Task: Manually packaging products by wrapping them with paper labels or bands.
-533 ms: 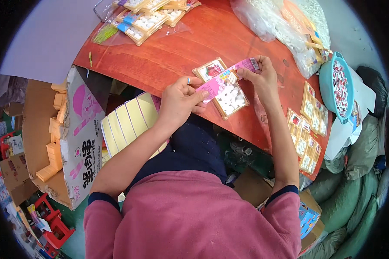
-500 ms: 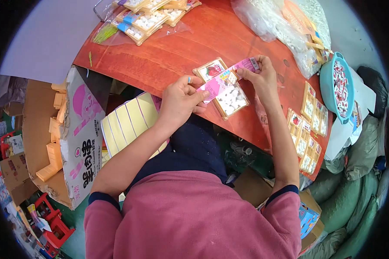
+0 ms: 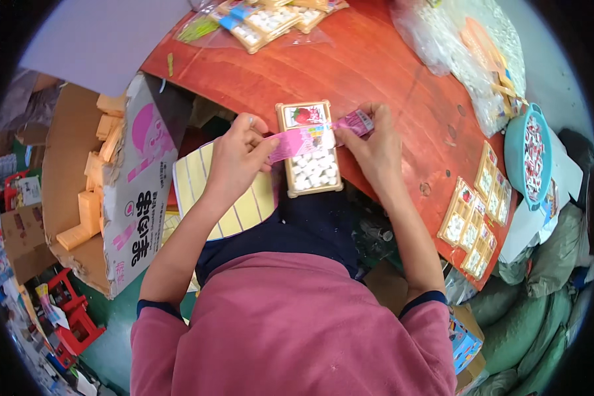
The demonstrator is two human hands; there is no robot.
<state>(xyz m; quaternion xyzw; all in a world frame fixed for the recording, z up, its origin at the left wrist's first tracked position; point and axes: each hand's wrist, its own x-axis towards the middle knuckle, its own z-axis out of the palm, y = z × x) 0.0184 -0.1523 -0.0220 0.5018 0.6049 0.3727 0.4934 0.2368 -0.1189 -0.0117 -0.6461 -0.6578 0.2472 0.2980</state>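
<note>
In the head view, we see the left hand [image 3: 236, 153] and right hand [image 3: 377, 148] with fingers clamped on the pink strip [image 3: 292, 143], which crosses the tray [image 3: 315, 192] at the surface's [image 3: 383, 79] near edge.

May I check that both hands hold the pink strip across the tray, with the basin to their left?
Not left: the head view shows the basin to their right; the left hand and right hand hold the strip across the tray.

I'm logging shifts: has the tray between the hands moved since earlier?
Yes. Against the near edge of the red table, the tray has moved left and toward the person; its lower end now overhangs.
</note>
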